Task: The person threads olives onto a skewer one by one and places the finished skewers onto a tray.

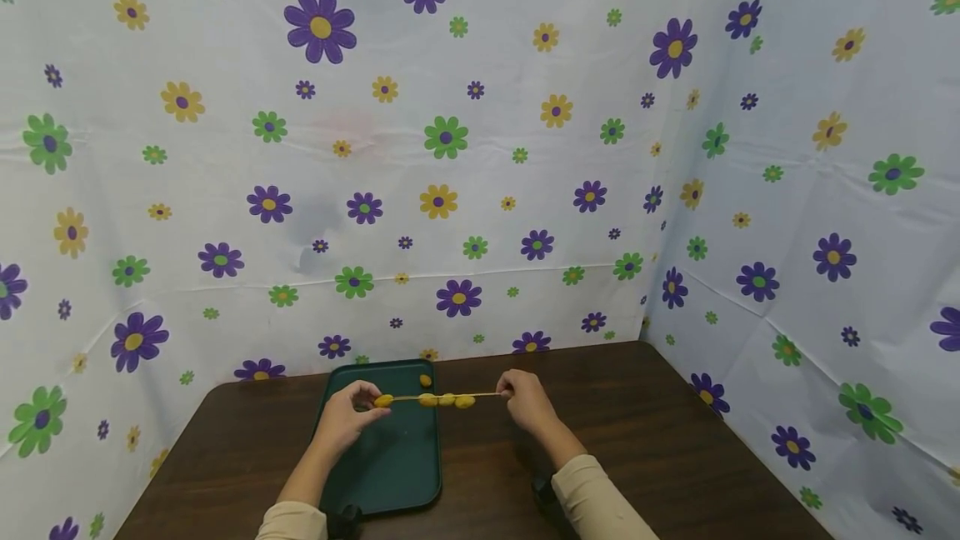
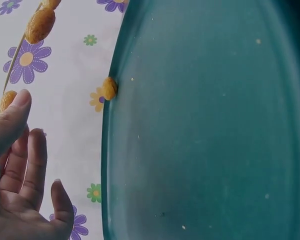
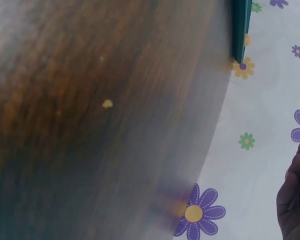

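Above the tray and table, a thin wooden skewer (image 1: 483, 395) lies nearly level between both hands. My right hand (image 1: 528, 402) grips its right end. Three small yellow-brown baby potatoes (image 1: 447, 400) are threaded close together along its middle. At the left end, thumb and fingers of my left hand (image 1: 347, 417) pinch another baby potato (image 1: 384, 400) against the skewer's tip; how deep the tip goes in, I cannot tell. The left wrist view shows that pinched potato (image 2: 8, 101) beside the thumb. Only part of the right hand (image 3: 294, 200) appears in the right wrist view.
A dark green tray (image 1: 390, 473) lies on the brown wooden table (image 1: 637, 457), left of centre. One loose baby potato (image 1: 425, 380) sits near its far right corner. A small yellow crumb (image 3: 107, 103) lies on the table. Flower-patterned sheets stand behind and at the sides.
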{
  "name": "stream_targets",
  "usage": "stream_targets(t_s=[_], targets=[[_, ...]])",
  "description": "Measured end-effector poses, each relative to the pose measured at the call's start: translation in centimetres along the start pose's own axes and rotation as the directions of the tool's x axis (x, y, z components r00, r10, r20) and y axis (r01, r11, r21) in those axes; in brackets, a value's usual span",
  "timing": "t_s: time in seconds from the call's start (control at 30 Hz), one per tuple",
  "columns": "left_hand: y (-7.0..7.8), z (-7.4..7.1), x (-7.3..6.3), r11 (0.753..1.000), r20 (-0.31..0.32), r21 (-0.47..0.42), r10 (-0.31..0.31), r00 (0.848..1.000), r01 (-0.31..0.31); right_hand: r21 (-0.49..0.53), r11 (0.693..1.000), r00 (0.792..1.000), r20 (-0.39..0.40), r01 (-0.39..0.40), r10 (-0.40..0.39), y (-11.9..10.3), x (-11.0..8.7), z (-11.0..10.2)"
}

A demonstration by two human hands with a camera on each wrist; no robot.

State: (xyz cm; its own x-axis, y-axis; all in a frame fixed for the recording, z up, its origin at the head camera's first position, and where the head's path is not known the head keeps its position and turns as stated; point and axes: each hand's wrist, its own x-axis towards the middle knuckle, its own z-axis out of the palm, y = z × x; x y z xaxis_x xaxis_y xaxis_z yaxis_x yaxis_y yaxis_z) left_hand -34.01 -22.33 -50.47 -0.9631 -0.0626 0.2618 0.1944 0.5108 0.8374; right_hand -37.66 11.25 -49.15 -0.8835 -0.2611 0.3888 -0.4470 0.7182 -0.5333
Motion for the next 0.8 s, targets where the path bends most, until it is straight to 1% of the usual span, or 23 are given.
stream_targets(t_s=[0.33,0.47,0.67,0.8], targets=[[-0.45,0.16,-0.33,1.000,0.002,-0.019,-0.003,1.000,0.003,0.001,1.000,1.000,0.001,-0.019,0.019,-0.02,-0.23,0.07],[-0.32,0.30,-0.35,0.999,0.003,-0.021,0.032,0.999,-0.032,-0.008,1.000,1.000,-0.005,-0.007,0.007,-0.13,-0.25,0.06],[-0.04,0.46,-0.29,0.992,-0.006,0.042,0.120,0.993,-0.119,-0.027,1.000,1.000,-0.009,0.010,-0.010,-0.14,-0.18,0.21],[0.16,0.43,-0.24,0.990,-0.014,0.067,0.126,0.992,-0.125,-0.032,0.999,1.000,-0.006,0.026,-0.026,-0.13,-0.23,0.29]])
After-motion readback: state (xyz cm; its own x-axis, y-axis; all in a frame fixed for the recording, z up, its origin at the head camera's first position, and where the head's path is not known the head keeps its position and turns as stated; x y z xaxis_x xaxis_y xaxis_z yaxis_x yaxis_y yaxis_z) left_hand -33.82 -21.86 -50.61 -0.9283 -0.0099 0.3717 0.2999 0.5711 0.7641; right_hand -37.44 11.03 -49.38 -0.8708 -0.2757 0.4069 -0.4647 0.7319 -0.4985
